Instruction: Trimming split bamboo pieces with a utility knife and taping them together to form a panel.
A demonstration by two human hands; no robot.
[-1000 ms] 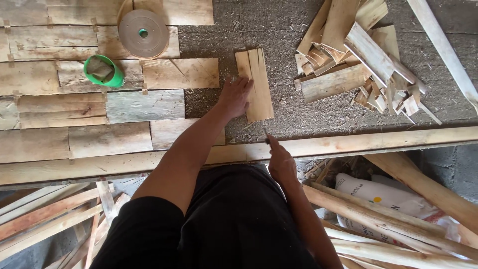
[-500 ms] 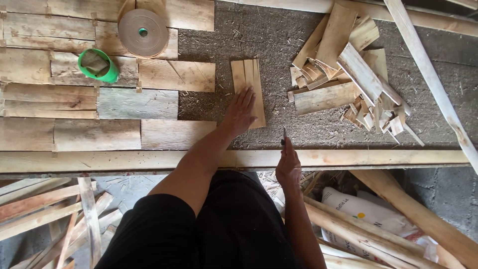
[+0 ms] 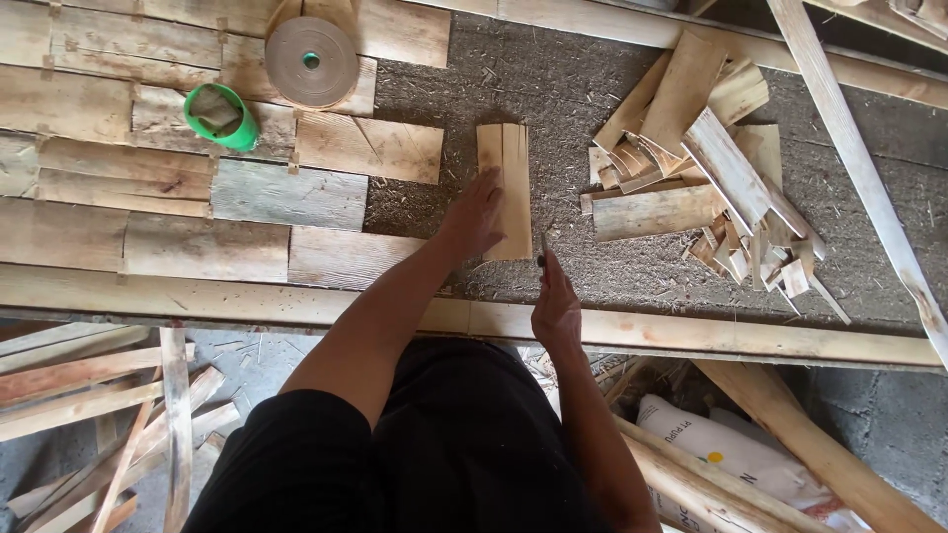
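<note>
A hand pressed flat on a small wooden board, a thin tool gripped beside it.

The small wooden board (image 3: 506, 188) lay upright on the gritty grey surface (image 3: 513, 79), near the middle of the view. The left hand (image 3: 472, 215) rested on its lower left edge, fingers spread flat, gripping nothing. At five o'clock from the board, the right hand (image 3: 556, 306) was closed around a thin dark tool (image 3: 542, 247) pointing at twelve. At three o'clock sat a heap of wood offcuts (image 3: 706, 178); at nine o'clock, laid planks (image 3: 148, 197) carried a green cup (image 3: 220, 116) and a tape roll (image 3: 311, 61).
</note>
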